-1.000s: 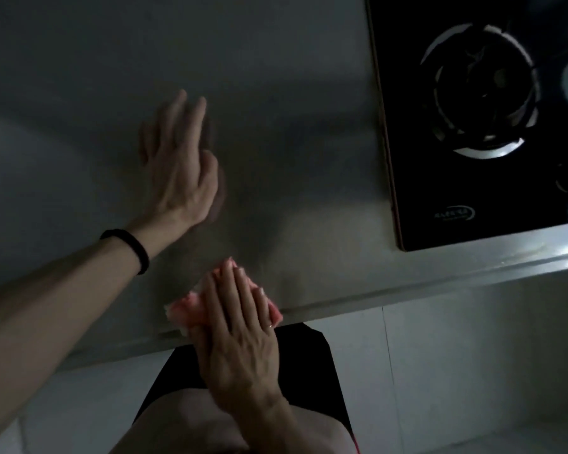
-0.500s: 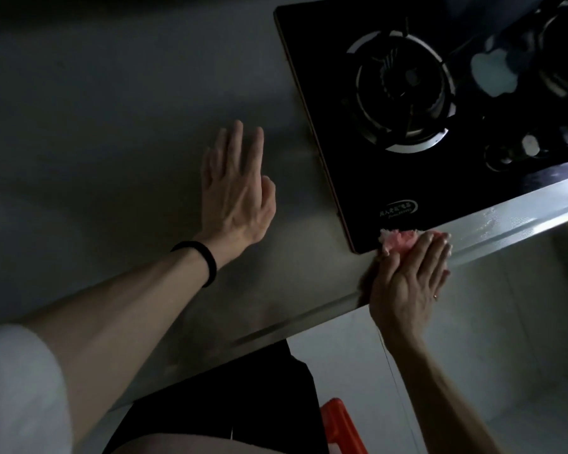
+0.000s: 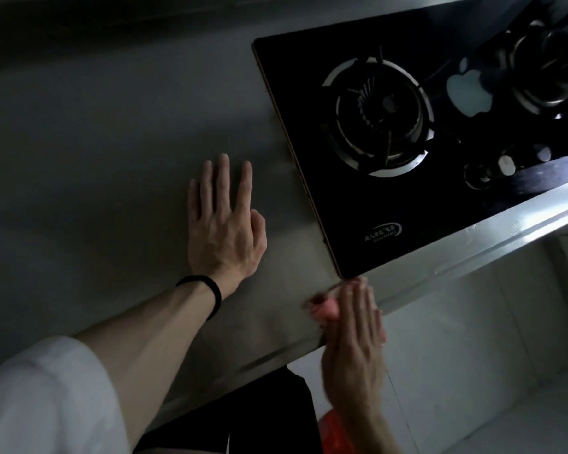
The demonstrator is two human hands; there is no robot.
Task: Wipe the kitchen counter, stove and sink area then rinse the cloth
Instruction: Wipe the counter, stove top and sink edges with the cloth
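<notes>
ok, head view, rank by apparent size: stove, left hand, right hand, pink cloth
1. stove
2. left hand and right hand: about alike; the right is blurred and seems nearer the camera, so unranked
3. pink cloth, mostly hidden under the right hand

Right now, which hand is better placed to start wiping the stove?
Right. The right hand presses the pink cloth against the front edge of the counter, just below the near corner of the stove. The left hand lies flat on the counter, without a cloth.

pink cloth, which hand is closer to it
Right. The right hand presses on the pink cloth at the front edge of the counter; the left hand rests flat farther back and left, clear of it.
</notes>
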